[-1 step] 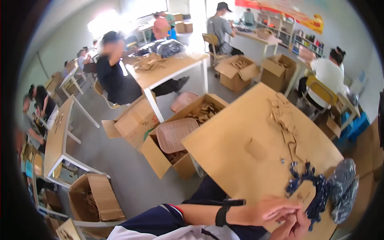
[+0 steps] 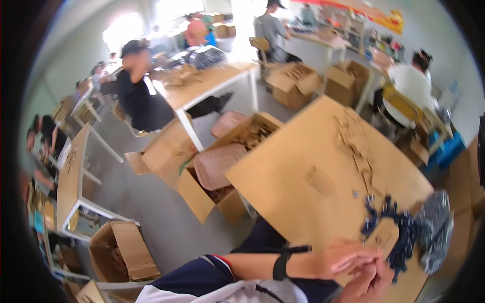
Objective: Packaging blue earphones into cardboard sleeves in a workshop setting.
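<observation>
My left hand (image 2: 348, 258), with a black band on its wrist, reaches in over the near edge of the table. Its bent fingers meet those of my right hand (image 2: 371, 283) in a pinch. Whatever lies between the fingertips is hidden or too small to name. Just beyond my hands is a flat brown cardboard piece (image 2: 381, 236) with dark print. Around its far and right sides curves a heap of small dark blue pieces (image 2: 402, 237). A clear plastic bag of dark items (image 2: 435, 232) rests at the table's right edge.
Folded brown cardboard pieces (image 2: 353, 144) lie in a row along the wooden table (image 2: 283, 166). To the left stands an open carton (image 2: 235, 204) holding a pink basket (image 2: 217, 166). Several people sit at other tables, including a person in black (image 2: 134, 93).
The whole view has shifted slightly, so the room sits a little higher and further left. My hands stay together, fingers still pinched.
</observation>
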The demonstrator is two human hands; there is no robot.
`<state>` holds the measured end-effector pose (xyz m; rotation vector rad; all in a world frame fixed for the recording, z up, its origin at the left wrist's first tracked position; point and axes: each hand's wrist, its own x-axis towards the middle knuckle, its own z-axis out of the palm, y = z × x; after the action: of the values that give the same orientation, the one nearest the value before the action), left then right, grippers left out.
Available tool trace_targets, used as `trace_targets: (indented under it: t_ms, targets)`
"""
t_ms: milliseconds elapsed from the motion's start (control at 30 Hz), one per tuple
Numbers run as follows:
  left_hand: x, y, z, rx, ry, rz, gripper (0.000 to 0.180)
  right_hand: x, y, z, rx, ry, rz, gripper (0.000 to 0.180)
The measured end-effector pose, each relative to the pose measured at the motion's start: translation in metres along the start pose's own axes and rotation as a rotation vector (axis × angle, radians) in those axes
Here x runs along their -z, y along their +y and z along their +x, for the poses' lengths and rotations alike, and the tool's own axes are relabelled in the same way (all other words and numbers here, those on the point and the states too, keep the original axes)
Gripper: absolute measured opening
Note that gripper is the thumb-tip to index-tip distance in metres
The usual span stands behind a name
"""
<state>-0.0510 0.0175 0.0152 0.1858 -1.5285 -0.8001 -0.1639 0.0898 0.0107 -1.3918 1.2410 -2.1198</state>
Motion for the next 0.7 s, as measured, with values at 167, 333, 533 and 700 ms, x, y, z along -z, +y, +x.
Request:
trace_targets:
  t_ms: [167,333,533,700]
  targets:
    - [0.034,0.021,0.027,-0.152,-0.155,0.364,0.026,-0.02,-0.021,0.014,-0.008,-0.2,0.185,0.017]
    - [0.058,-0.001,0.032,-0.79,-0.527,0.631,0.03,-0.043,-0.026,0.029,-0.506,-0.211,0.407,0.082]
    - [0.043,0.007,0.056,-0.459,-0.683,0.361,0.02,-0.008,-0.031,0.022,-1.014,-0.382,0.746,0.058]
    - [0.056,-0.001,0.07,-0.051,-0.693,0.293,0.034,-0.007,-0.03,0.028,-0.97,-0.531,0.535,0.033]
